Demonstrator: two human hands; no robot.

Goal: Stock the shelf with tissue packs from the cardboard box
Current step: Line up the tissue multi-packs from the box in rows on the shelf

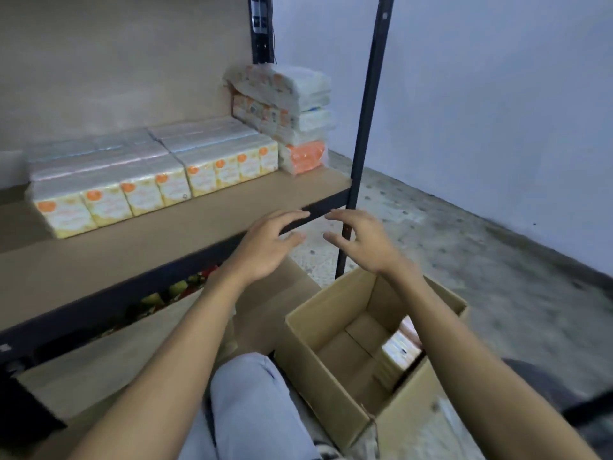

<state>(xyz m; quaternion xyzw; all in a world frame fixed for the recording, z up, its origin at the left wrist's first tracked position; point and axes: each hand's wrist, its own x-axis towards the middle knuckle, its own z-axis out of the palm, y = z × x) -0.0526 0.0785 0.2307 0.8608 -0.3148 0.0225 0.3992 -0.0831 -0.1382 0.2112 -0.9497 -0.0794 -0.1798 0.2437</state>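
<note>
Rows of white and yellow tissue packs (149, 180) with orange dots lie on the brown shelf board (159, 247). At the shelf's right end, more packs (288, 111) are stacked high. An open cardboard box (348, 346) stands on the floor below me, with a few tissue packs (401, 353) left at its right side. My left hand (265, 247) and my right hand (361, 240) hover empty in front of the shelf's front edge, above the box. Their fingers are spread and point toward each other.
A black metal upright (365, 127) stands at the shelf's right front corner, just behind my right hand. A lower shelf (99, 353) holds colourful items (172, 293) in shadow. My knee (252, 400) in light trousers is left of the box. A speckled floor and white wall lie to the right.
</note>
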